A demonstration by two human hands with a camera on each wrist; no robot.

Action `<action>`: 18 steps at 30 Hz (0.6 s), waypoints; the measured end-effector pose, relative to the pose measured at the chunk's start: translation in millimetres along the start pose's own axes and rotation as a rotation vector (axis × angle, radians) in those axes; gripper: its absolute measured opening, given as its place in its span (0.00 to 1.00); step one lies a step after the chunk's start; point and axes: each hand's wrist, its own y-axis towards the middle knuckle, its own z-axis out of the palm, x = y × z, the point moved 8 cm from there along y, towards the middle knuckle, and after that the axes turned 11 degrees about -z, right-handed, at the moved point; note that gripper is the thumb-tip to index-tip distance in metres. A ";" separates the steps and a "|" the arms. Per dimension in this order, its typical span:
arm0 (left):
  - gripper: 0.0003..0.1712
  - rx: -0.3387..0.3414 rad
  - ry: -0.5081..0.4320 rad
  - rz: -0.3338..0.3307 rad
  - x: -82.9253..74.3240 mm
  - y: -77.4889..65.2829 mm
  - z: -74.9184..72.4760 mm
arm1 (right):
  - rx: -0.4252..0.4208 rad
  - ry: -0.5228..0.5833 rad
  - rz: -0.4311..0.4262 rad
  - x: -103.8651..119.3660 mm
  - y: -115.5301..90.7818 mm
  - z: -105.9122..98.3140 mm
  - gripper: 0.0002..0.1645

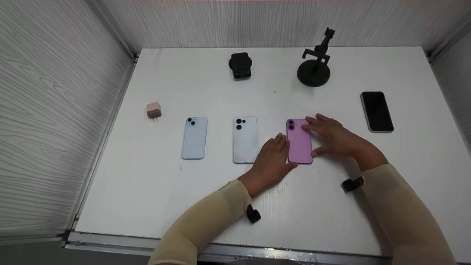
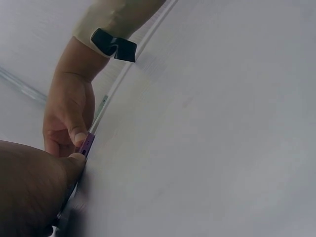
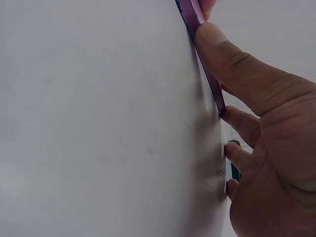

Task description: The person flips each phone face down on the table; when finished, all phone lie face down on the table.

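Note:
A pink phone (image 1: 300,145) lies back up on the white table, its two camera lenses at the upper left corner. My left hand (image 1: 270,160) lies along its left edge with the fingers fairly straight and the thumb at the bottom edge. On the other side, my right hand (image 1: 333,138) has fingertips at the upper right corner and a thumb at the lower right edge. In the right wrist view the thumb presses the purple side of the phone (image 3: 213,86). A white phone (image 1: 245,141) lies just left of my left hand, partly overlapped by it.
A light blue phone (image 1: 194,138) and a pink charger plug (image 1: 153,110) lie to the left. At the back are a black holder (image 1: 240,66) and a black stand with a round base (image 1: 313,73). A dark-screened phone (image 1: 377,111) lies at the right.

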 end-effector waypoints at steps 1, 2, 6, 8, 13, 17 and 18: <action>0.48 -0.002 0.004 0.003 -0.4 -0.1 -0.3 | -0.001 0.004 0.001 0.2 -0.2 0.0 0.60; 0.48 -0.002 0.008 0.004 -0.7 -0.2 -0.3 | -0.003 0.009 0.002 0.1 -0.3 0.0 0.60; 0.48 -0.006 0.008 0.005 -1.0 0.3 -0.5 | -0.005 0.014 0.002 -0.5 -0.6 0.4 0.60; 0.48 -0.007 0.007 0.005 -1.1 0.4 -0.5 | -0.005 0.011 -0.002 -0.6 -0.5 0.5 0.60; 0.47 -0.016 -0.006 0.013 -1.4 0.2 -1.2 | -0.006 0.013 0.001 -1.0 -0.2 0.8 0.60; 0.46 -0.018 -0.007 0.015 -2.3 0.2 -1.4 | -0.013 0.036 0.016 -1.7 -0.9 1.0 0.61; 0.46 -0.020 -0.003 0.016 -2.8 0.4 -1.8 | -0.016 0.037 0.017 -1.9 -0.9 1.0 0.61</action>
